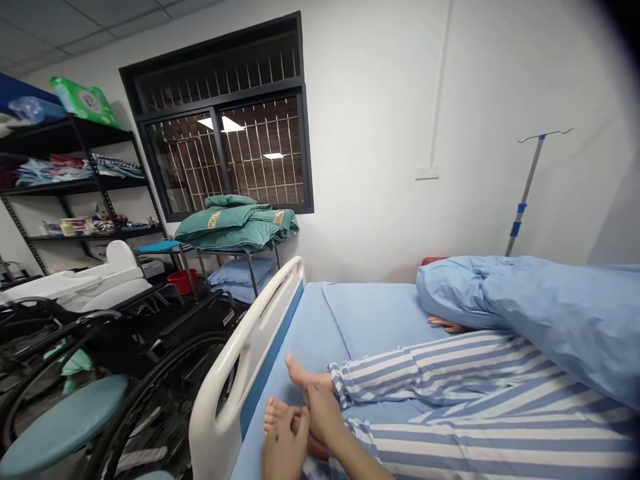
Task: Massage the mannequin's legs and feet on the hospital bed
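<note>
Your left hand (pixel 286 445) is curled over the forefoot of the near bare foot (pixel 273 415), its thumb meeting your right hand (pixel 321 415), which is bent closed around that foot by the ankle; the far fingertips of both are hidden. The far bare foot (pixel 306 375) lies just beyond, both feet coming from striped pajama trousers (pixel 450 373). Print on the green plastic pack (pixel 87 101) is too small to read. Under the legs is a blue bedsheet (pixel 370 307), with a blue quilt (pixel 540 307) at right and a white footboard (pixel 220 393) near your hands. Left of it stand wheelchairs (pixel 170 373); behind, a barred window (pixel 260 147).
</note>
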Available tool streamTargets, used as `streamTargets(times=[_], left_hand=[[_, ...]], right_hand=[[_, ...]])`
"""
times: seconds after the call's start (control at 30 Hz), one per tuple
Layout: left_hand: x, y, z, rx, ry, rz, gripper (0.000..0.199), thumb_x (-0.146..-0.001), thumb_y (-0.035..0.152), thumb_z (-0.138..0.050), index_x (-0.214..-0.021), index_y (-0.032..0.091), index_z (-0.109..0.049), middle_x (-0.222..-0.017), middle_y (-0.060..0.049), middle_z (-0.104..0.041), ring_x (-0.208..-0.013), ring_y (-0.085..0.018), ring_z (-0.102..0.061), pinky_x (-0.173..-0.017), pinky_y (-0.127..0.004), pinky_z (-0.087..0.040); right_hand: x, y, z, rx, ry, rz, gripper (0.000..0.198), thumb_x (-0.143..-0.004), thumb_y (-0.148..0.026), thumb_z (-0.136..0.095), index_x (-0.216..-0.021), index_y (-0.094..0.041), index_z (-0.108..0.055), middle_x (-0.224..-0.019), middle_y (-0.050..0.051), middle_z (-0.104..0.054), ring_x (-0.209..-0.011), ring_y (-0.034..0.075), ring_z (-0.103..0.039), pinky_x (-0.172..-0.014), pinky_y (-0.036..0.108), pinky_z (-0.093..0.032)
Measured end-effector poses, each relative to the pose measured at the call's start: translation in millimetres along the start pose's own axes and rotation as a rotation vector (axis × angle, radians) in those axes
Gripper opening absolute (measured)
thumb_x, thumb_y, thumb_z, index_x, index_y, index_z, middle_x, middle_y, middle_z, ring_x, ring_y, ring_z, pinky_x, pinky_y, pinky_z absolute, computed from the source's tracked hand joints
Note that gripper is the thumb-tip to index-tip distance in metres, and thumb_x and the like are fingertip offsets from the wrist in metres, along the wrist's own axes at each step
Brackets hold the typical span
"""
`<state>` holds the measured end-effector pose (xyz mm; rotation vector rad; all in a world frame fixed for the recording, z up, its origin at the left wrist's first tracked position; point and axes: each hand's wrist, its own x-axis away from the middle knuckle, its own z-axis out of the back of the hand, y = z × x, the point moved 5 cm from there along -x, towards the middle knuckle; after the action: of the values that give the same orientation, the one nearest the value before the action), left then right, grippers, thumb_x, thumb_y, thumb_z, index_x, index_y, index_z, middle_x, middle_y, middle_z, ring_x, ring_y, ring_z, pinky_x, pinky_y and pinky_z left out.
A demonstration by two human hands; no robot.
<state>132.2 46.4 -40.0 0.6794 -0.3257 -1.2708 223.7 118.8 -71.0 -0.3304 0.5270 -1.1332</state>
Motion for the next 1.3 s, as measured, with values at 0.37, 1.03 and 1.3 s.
streamTargets(times=[0.37,1.03,1.3], left_hand=[[-95,35,-11,-0.651,0.159,-0.226,0.055,-0.071,0.026,-0.047,-0.121,0.003,-0.045,-0.127,-0.023,-0.039,-0.111,-0.03,-0.043,-0.085,-0.036,-0.039],[-186,23,-79,-1.088,-0.563,-0.137,0.015,-0.059,0.014,-0.056,-0.066,0.01,-0.068,-0.057,-0.012,-0.063,-0.053,-0.023,-0.06,-0.049,-0.032,-0.046],[-152,33,-61,-0.987,-0.392,-0.328,0.029,-0.075,0.014,-0.039,-0.087,0.014,-0.066,-0.081,-0.014,-0.065,-0.077,-0.02,-0.06,-0.063,-0.03,-0.045]], right_hand=[[-48,47,-34,0.311,-0.106,-0.036,0.048,-0.056,-0.029,-0.062,-0.101,-0.013,-0.053,-0.1,0.014,-0.056,-0.098,0.028,-0.048,-0.095,0.044,-0.021],[-85,68,-48,0.383,-0.561,-0.17,0.061,-0.042,-0.042,-0.074,-0.096,-0.018,-0.058,-0.094,0.012,-0.064,-0.092,0.028,-0.058,-0.082,0.039,-0.037],[-80,63,-42,0.41,-0.483,-0.147,0.065,-0.038,-0.038,-0.075,-0.097,-0.017,-0.058,-0.095,0.012,-0.064,-0.09,0.028,-0.059,-0.081,0.039,-0.038]])
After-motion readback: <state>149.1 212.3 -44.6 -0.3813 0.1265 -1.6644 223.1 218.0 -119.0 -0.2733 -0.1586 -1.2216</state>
